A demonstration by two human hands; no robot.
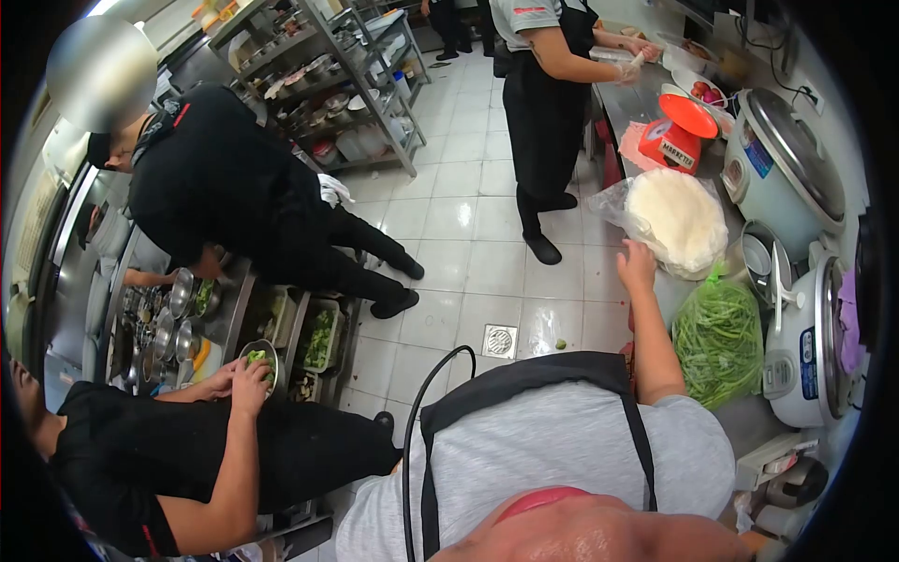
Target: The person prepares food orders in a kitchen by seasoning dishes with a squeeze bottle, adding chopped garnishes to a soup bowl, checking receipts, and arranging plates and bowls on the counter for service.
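Note:
My right hand (637,266) reaches out over the edge of the counter (749,417), beside a clear plastic bag with a large white round mass (676,217) in it. Its fingers are slightly bent and look apart, and I see nothing held in them. Nearer to me on the counter lies a clear bag of long green vegetables (718,342). Beyond the white mass stands a red scale (670,145) with a round red pan. My left hand is out of view.
Rice cookers (792,361) and a metal pot (755,253) line the right wall. Beyond the scale, a co-worker (543,103) works with gloved hands. Two co-workers in black stand left, one (234,450) holding a bowl (262,363). A floor drain (500,341) and shelving (328,94) lie ahead.

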